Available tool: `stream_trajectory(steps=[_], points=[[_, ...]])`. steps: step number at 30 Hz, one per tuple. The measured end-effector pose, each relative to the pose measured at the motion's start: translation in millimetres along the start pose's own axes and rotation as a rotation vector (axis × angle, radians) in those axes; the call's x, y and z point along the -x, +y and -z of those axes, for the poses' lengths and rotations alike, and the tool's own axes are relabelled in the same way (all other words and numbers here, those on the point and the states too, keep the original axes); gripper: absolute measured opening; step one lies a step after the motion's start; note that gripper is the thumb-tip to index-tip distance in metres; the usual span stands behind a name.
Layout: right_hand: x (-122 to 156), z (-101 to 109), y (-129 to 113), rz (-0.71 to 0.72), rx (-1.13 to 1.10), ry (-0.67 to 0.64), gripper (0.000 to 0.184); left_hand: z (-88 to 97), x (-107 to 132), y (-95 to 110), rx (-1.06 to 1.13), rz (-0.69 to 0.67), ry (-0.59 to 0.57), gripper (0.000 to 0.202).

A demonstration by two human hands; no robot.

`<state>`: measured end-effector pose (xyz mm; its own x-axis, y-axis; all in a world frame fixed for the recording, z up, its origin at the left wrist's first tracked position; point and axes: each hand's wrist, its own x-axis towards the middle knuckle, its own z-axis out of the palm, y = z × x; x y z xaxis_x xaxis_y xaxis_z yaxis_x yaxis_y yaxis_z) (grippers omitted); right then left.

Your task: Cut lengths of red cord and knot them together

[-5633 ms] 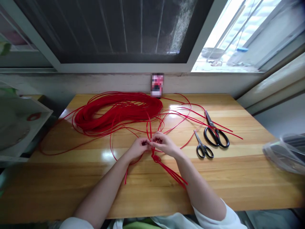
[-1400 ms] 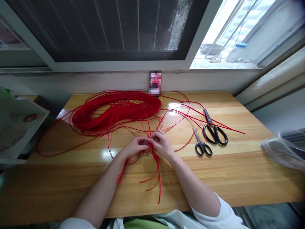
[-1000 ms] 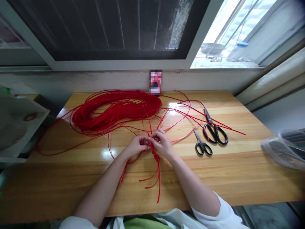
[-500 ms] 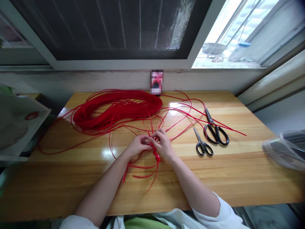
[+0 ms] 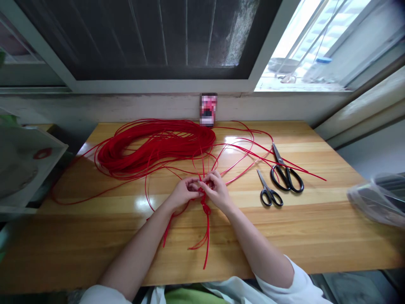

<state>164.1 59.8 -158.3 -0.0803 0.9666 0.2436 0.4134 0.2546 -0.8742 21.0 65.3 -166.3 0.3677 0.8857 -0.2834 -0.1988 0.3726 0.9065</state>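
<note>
Cord tails (image 5: 208, 230) now reach nearer body; L hand (image 5: 185, 193), R hand (image 5: 217, 192) grips pinched on red cords (image 5: 206, 208), prob. for tension.

Homelike room: window (image 5: 158, 38), curtain (image 5: 367, 103), table (image 5: 316, 236)

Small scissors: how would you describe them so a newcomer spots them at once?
On the wooden table, look right of the red coil to two black-handled pairs. The small scissors are the left pair, blades pointing away from the person. Unlike the large scissors, they are shorter and lie nearer the table's front edge.
</note>
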Motion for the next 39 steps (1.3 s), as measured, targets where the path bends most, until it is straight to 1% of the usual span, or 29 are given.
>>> stream_trajectory(steps=[3, 8, 12, 15, 18, 21, 23, 26, 28, 31, 32, 34, 37, 39], points=[[0.9, 11.6, -6.4, -0.026, -0.047, -0.054, 0.016, 1.0, -0.4, 1.0, -0.025, 0.002, 0.013, 0.049], [9.2, 31.5, -14.4, -0.102, -0.185, -0.183, 0.017, 2.3, 0.1, 6.2, -0.088, 0.012, -0.042, 0.047], [4.1, 38.1, -21.6, -0.177, -0.315, -0.210, 0.020, 0.4, 3.1, 7.1, -0.094, 0.027, -0.037, 0.046], [-9.0, 36.0, -26.9, -0.256, -0.364, -0.181, 0.026, -0.8, 5.2, 6.2, -0.124, 0.039, -0.039, 0.044], [-18.6, 27.2, -27.4, -0.346, -0.385, -0.123, 0.033, -1.3, 5.2, 4.7, -0.131, 0.032, -0.052, 0.042], [-18.5, 15.2, -22.9, -0.439, -0.468, -0.126, 0.036, -2.1, 3.9, 4.1, -0.098, -0.007, -0.107, 0.039], [-14.9, 9.0, -19.2, -0.473, -0.529, -0.129, 0.037, -2.9, 3.2, 4.0, -0.078, -0.036, -0.144, 0.036], [-10.0, 5.6, -16.4, -0.491, -0.580, -0.124, 0.036, -3.8, 2.9, 3.3, -0.071, -0.061, -0.149, 0.034], [-9.3, 6.7, -17.6, -0.474, -0.580, -0.114, 0.035, -3.6, 2.6, 2.4, -0.090, -0.064, -0.114, 0.033], [-13.0, 10.9, -22.6, -0.408, -0.552, -0.094, 0.033, -2.0, 1.4, 0.8, -0.120, -0.060, -0.042, 0.035], [-15.4, 12.5, -24.5, -0.389, -0.553, -0.094, 0.032, -1.3, 1.0, 0.4, -0.121, -0.054, -0.032, 0.037], [-22.0, 16.0, -27.2, -0.378, -0.586, -0.102, 0.033, 0.1, 0.2, 0.0, -0.125, -0.041, -0.050, 0.041], [-35.4, 21.4, -27.2, -0.411, -0.637, -0.093, 0.036, 1.3, -0.3, 1.1, -0.123, -0.027, -0.070, 0.044], [-45.9, 25.6, -24.7, -0.442, -0.648, -0.075, 0.038, 1.5, 0.0, 2.4, -0.114, -0.017, -0.062, 0.045]])
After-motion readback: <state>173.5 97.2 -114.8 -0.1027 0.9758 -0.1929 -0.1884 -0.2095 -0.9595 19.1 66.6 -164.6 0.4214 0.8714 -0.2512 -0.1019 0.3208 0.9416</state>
